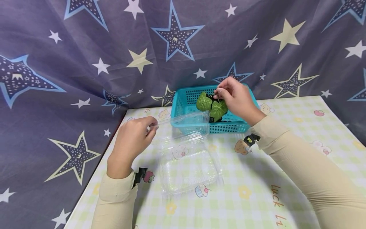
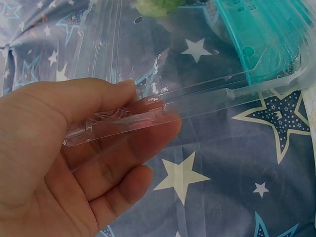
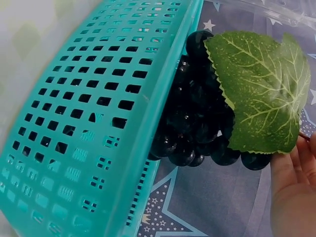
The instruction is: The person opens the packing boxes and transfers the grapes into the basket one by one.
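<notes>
In the head view my right hand [image 1: 235,97] pinches the stem of a bunch of dark grapes over the teal basket [image 1: 188,119]. Two green leaves [image 1: 218,109] cover much of the bunch there. The right wrist view shows the round black grapes [image 3: 192,113] partly below the basket's rim, with a leaf [image 3: 266,94] near the fingers. My left hand [image 1: 132,141] grips the edge of the raised lid [image 1: 191,122] of a clear plastic clamshell box. Its base [image 1: 190,171] rests open on the table in front of the basket.
A checked tablecloth [image 1: 243,210] with printed cartoons covers the table. Behind it hangs a dark curtain [image 1: 114,38] with stars, close to the basket's back side. The table's left edge runs just beyond my left hand.
</notes>
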`<state>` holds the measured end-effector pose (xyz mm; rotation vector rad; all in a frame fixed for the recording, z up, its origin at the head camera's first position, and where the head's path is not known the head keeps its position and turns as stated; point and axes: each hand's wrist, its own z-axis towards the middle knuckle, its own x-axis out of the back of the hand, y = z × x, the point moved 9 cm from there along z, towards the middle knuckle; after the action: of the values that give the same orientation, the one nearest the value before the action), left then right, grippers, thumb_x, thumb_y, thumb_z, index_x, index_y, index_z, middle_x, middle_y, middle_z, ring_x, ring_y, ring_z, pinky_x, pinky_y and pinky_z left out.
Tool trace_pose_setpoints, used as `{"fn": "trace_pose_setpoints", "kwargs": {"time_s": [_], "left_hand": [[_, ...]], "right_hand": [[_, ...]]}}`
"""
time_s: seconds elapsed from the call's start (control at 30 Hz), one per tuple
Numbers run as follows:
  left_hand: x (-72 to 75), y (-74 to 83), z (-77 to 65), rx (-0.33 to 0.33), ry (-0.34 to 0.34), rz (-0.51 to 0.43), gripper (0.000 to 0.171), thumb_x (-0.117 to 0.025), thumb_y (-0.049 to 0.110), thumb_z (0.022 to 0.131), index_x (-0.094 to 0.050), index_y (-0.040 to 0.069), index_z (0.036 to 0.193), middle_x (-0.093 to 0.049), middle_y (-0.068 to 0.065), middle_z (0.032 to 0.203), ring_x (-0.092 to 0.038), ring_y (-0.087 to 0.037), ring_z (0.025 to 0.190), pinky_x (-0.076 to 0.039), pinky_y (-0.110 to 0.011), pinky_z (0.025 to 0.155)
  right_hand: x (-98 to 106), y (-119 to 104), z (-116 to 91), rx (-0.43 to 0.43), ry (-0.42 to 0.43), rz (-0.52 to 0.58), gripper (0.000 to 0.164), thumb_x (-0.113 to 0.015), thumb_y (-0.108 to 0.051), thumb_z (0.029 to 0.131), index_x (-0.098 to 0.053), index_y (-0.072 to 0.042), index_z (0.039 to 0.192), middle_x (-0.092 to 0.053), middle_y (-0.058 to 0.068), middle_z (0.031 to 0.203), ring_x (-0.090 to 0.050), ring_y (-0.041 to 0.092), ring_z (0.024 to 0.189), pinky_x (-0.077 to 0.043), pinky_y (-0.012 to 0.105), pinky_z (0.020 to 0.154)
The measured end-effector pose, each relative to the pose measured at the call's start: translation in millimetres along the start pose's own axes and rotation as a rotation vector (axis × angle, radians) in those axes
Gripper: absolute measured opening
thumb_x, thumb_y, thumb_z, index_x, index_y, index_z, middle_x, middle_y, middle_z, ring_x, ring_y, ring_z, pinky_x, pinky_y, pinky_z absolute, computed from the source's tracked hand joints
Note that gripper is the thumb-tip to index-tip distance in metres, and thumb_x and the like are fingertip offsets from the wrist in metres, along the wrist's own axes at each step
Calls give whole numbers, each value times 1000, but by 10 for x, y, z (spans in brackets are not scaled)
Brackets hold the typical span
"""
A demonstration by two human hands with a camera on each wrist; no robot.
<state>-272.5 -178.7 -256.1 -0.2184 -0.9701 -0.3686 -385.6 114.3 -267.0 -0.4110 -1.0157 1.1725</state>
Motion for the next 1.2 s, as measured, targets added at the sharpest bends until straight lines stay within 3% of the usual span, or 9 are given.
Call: {"fn": "trace_pose_setpoints", "kwargs": {"time_s": [0.77, 1.2], "left_hand": [[-20, -6, 3, -2, 5, -4, 6, -61, 23, 89, -66, 25, 89, -66, 9, 77, -53, -13, 57, -45, -35, 54], [-18, -6, 0, 3, -3, -7, 5, -61, 23, 88, -66, 25, 89, -66, 10, 77, -54, -13, 58, -45, -35, 55]], "right_hand": [[-72, 85, 44, -38, -27, -74, 14, -50, -25, 98, -55, -17, 108, -66, -1, 103, -64, 8, 90, -51, 32, 72], [-135, 121, 53, 5, -40, -169, 12, -51, -25, 98, -55, -19, 107, -67, -3, 97, -64, 6, 86, -50, 31, 66]]}}
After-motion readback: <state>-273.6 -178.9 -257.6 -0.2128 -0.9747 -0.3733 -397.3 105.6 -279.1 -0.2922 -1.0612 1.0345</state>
